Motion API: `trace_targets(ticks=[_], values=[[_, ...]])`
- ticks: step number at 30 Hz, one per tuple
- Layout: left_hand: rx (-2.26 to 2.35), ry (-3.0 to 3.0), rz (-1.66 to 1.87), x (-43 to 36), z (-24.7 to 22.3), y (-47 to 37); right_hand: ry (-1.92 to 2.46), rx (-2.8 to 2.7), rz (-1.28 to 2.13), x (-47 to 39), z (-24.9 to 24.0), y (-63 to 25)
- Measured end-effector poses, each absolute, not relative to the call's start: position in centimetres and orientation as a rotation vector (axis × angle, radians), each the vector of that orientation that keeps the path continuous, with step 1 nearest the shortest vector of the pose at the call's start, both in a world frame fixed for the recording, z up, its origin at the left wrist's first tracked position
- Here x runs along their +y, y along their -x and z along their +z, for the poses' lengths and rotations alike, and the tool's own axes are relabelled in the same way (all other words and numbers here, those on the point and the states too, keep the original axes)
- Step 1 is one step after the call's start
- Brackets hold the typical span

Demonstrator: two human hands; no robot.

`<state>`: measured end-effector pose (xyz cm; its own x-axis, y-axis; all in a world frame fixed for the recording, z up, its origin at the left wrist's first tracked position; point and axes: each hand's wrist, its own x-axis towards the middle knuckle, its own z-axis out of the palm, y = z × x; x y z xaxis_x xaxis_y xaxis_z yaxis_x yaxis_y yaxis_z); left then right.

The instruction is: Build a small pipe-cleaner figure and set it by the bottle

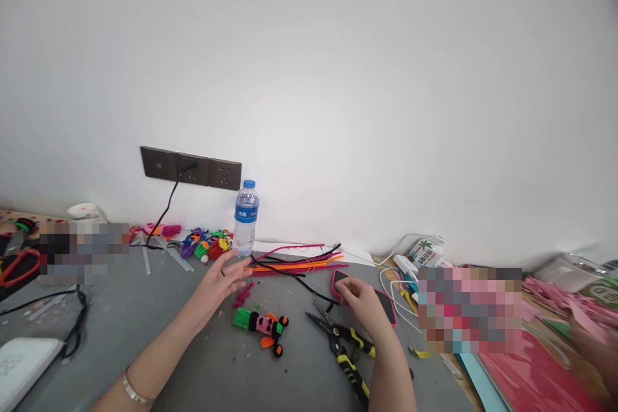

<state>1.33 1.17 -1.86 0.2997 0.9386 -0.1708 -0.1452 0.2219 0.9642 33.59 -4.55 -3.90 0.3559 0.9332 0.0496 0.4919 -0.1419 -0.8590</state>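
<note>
My left hand [224, 280] has its fingers stretched out and apart, beside the left ends of a bundle of orange, pink and black pipe cleaners [299, 265]. My right hand [360, 301] is closed in a pinch over a pink-edged phone [387, 306]; what lies between its fingertips, if anything, is too small to make out. One black pipe cleaner [311, 288] slants from the bundle to just below those fingers. Between my hands lies a small pipe-cleaner figure [265, 324] in green, pink, black and orange. Black and yellow pliers [337, 338] rest partly under my right wrist.
A water bottle [246, 222] stands by the wall, beside several colourful pipe-cleaner figures [212, 246]. White cables [393, 290] run on the right. A white box [29, 370] sits at front left. Another person's hand [596, 341] holds pink material at far right.
</note>
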Motion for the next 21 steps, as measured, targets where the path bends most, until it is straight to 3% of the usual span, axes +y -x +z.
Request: trace_targets(ticks=[10,21], values=[[1.009,-1.148,0.951,1.0,-1.8,-1.7,1.920,-1.378,0.881,-5.2,-5.7,-32.9],[1.057,-1.231,1.023,1.2,-2.0,-1.5,2.153,-1.282,0.596,-4.9,-5.8,-33.9]])
